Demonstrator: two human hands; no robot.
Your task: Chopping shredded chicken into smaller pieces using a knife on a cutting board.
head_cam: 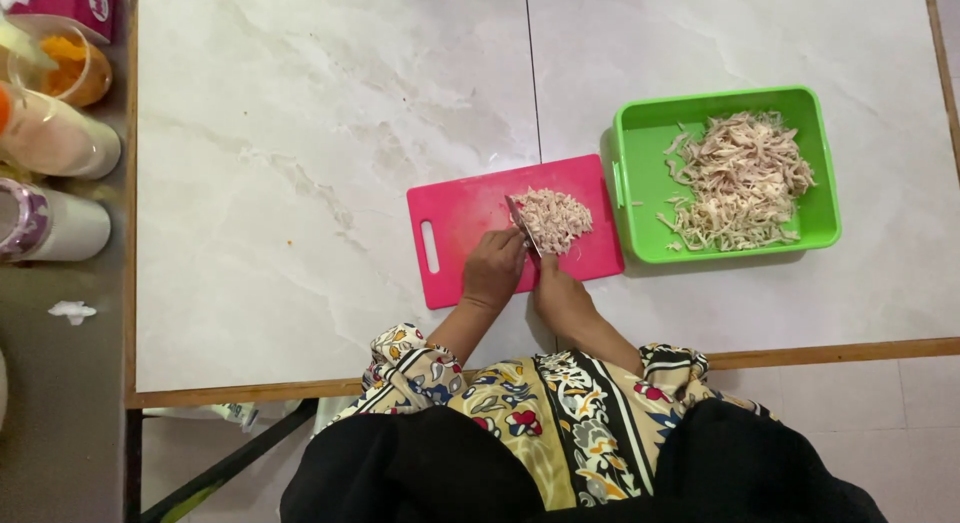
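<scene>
A pink cutting board (460,218) lies on the marble-patterned table (300,183). A small heap of shredded pale meat (555,219) sits on the board's right half. A knife (522,223) lies slanted along the heap's left edge, and my right hand (562,295) grips its handle at the board's near edge. Just left of the blade, my left hand (493,268) rests on the board with its fingers curled, and its fingertips touch the blade. A green plastic tub (720,101) to the right of the board holds more shredded meat (740,178).
Along the left edge stand a white cup (55,225), a pale cylindrical container (55,138), a glass bowl of orange food (75,68) and a pink package (75,5). A crumpled scrap (72,310) lies on the grey surface. The table's wooden edge (830,353) runs near my body.
</scene>
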